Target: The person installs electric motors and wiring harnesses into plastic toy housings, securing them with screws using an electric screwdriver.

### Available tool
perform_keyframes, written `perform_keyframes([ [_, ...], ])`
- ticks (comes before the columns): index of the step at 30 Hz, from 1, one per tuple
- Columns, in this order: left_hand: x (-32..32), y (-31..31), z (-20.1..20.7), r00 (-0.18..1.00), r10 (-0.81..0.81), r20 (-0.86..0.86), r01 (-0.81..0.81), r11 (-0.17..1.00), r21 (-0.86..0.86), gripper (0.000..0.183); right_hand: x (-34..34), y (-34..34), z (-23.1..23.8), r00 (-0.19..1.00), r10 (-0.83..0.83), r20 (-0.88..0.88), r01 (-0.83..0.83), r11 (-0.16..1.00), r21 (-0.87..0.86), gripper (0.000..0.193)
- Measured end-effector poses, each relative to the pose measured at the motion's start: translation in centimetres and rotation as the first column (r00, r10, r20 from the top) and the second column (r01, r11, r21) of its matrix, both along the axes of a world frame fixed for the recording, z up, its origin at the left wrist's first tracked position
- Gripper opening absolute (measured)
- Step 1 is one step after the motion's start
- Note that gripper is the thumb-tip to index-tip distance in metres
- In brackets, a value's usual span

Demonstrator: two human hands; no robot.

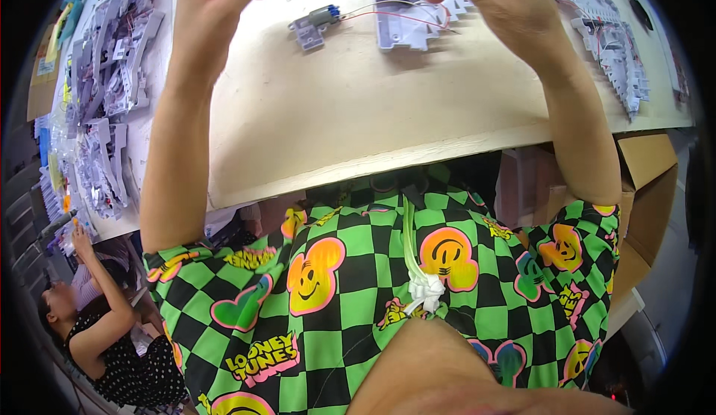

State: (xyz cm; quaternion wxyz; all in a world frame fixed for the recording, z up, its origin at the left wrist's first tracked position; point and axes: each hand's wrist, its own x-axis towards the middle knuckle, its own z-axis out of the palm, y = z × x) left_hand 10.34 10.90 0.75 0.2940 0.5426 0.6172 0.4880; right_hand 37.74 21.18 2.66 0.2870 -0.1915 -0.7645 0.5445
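Note:
At the top edge, my left hand (pixel 221 14) is raised over the table with its fingers curled in; the frame cuts it off, and anything between its fingertips is hidden. My right hand (pixel 498 6) leans over a white plastic housing (pixel 403 33), its bent fingers closed around a thin wire beside the housing. Between my hands lies a small grey motor (pixel 322 17) with a blue end, fixed to a grey plastic bracket (pixel 310 38). Thin red wires (pixel 380 14) run from the motor across the housing.
Many white plastic assemblies with wires (pixel 112 79) are piled along the table's left side. More wired housings (pixel 615 49) lie at the right, near a dark oval piece (pixel 640 12). An open cardboard box (pixel 647 184) stands below the right edge. Another person (pixel 112 318) sits at lower left.

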Motion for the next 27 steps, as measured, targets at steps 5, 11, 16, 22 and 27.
perform_keyframes([
  [5, -1.0, -4.3, -2.4, 0.997, 0.053, 0.049, -0.046, 0.99, -0.131, 0.025, -5.6, -3.1, -0.4, 0.99, 0.136, 0.045, -0.143, 0.933, 0.331, 0.007],
  [11, -2.3, -5.2, -4.4, 0.999, -0.04, -0.002, 0.04, 0.993, -0.111, 0.021, -10.0, -4.4, -3.3, 0.994, 0.001, 0.105, -0.07, 0.753, 0.654, 0.008],
  [16, -1.8, -5.0, -4.5, 0.997, -0.054, -0.061, 0.048, 0.994, -0.095, 0.023, -10.4, -5.1, -3.3, 0.978, -0.073, 0.197, -0.088, 0.709, 0.7, 0.01],
  [22, -1.3, -5.1, -4.0, 0.991, -0.043, -0.131, 0.033, 0.996, -0.079, 0.017, -10.8, -4.6, -4.7, 0.971, -0.106, 0.213, -0.095, 0.648, 0.756, 0.011],
  [27, -1.5, -5.3, -3.7, 0.993, -0.054, -0.105, 0.044, 0.994, -0.102, 0.014, -11.5, -5.4, -4.5, 0.966, -0.137, 0.22, -0.093, 0.608, 0.788, 0.011],
])
